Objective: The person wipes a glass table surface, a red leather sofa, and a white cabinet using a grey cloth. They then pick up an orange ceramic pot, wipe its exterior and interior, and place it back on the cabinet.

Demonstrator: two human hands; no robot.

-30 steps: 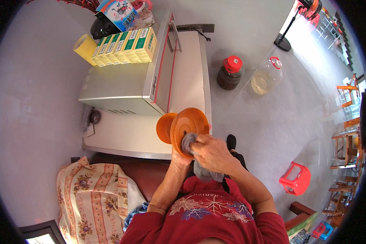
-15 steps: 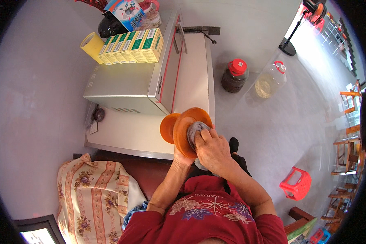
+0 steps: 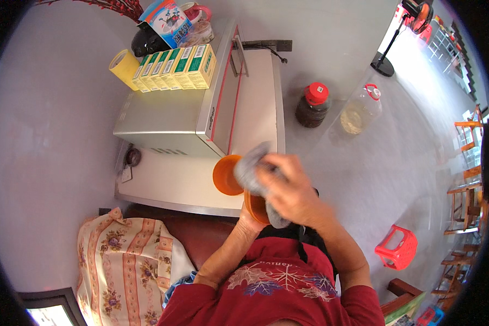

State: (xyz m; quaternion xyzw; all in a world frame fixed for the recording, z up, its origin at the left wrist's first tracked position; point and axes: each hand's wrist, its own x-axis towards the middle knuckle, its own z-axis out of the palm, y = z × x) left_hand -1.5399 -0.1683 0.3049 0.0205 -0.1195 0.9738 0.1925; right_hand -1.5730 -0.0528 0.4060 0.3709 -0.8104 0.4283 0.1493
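My left hand (image 3: 250,221) is closed round an orange-brown round dish (image 3: 257,207), held tilted above my lap near the table's front edge. Much of that dish is hidden by a grey cloth (image 3: 250,169), which is blurred. My right hand (image 3: 289,187), smeared by motion, grips the cloth just above the dish. Beside them, another round orange container (image 3: 226,176) shows its hollow inside at the front of the white tabletop (image 3: 185,182). Whether it touches the held dish I cannot tell.
A silver oven-like appliance (image 3: 163,117) stands on the tabletop, with several yellow-green boxes (image 3: 182,68) and a yellow roll (image 3: 124,68) on top. On the floor are a red-lidded dark jar (image 3: 312,106), a clear jug (image 3: 359,111) and a red stool (image 3: 397,247). Patterned fabric (image 3: 122,261) lies left.
My right hand and the cloth have lifted up and left off the dish's face. The dish has tipped and sits lower, showing less of its broad face.
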